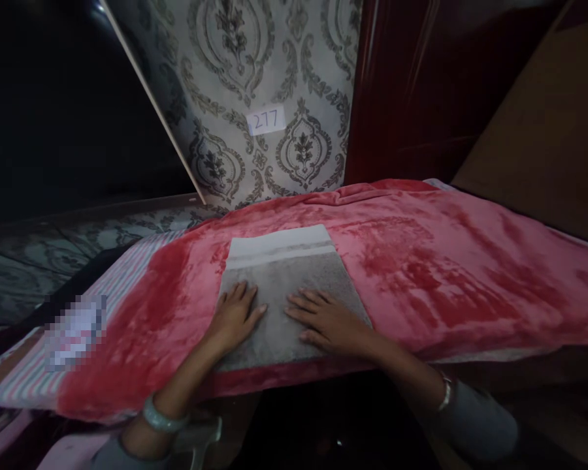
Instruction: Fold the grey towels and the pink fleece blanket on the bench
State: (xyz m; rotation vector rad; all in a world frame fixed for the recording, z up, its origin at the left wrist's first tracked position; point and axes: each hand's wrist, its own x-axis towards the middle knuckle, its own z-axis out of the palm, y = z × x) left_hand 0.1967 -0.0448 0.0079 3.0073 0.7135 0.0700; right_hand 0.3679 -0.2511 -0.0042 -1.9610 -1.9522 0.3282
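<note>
A grey towel with a pale band and stripe at its far end lies flat before me, in a neat rectangle. My left hand rests on its left side, fingers spread and pointing away from me. Across from it, my right hand lies flat on the towel's right side, its fingers pointing left. Neither hand grips anything. Beneath the towel is a red and pink plush blanket.
Striped cloth shows at the blanket's left. Patterned wallpaper behind carries a paper label reading 277. A large dark screen stands at left, a dark red panel and a brown board at right.
</note>
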